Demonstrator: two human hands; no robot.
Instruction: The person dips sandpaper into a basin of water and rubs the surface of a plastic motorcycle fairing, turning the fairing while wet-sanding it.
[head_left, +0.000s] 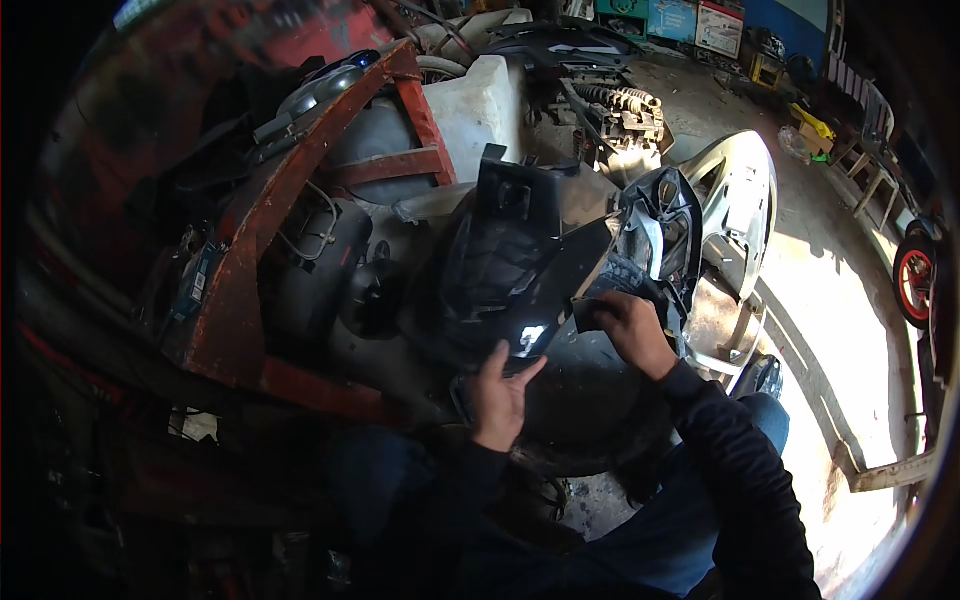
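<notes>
A black plastic motorcycle fairing panel (535,265), glossy near its lower corner, lies in front of me. At that lower edge is my left hand (500,400), its thumb and forefinger spread apart against the panel; its other fingers are hard to see. My right hand (635,332) is closed in a pinch on a small dark flat piece (588,316) that looks like sandpaper, by the panel's right edge. Beneath both hands is a dark rounded surface (590,385), in shadow.
A red metal frame (245,240) rises at the left, beside a dark cylinder (335,250). Right of the panel stand more black bodywork (672,215) and a pale curved panel (745,185). A shock absorber spring (625,98) lies behind. A red-rimmed wheel (914,275) is far right.
</notes>
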